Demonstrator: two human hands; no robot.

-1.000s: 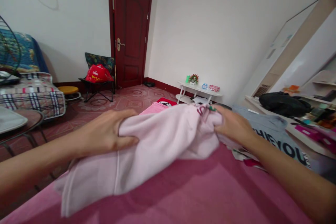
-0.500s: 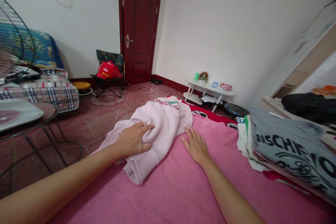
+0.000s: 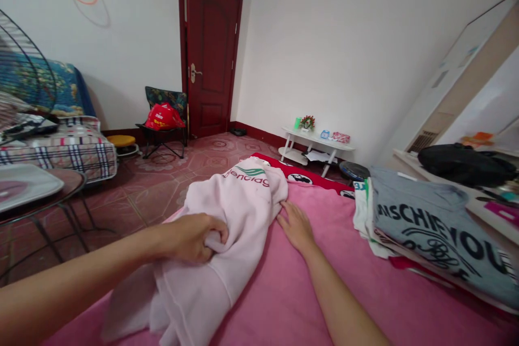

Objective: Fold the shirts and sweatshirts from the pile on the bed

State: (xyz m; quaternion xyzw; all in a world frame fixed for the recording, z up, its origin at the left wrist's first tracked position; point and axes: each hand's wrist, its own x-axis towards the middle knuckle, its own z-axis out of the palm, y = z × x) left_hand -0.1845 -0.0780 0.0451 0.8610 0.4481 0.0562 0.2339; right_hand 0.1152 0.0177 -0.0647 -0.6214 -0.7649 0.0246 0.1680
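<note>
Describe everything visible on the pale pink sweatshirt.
The sweatshirt is pale pink and looks like thick, soft fabric. Dark red lettering and a green mark show toward its far end; folds make the word hard to read in full. Seams and edges show at the near end, blurred at lower left. It lies rumpled, lengthwise along the pink cover. The left hand grips a bunched fold; the right hand lies at its right edge, apparently touching.

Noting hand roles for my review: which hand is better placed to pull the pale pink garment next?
Probably the left hand: it grips a fold of the pale pink garment, while the right hand lies open on the pink cover at the garment's edge.
</note>
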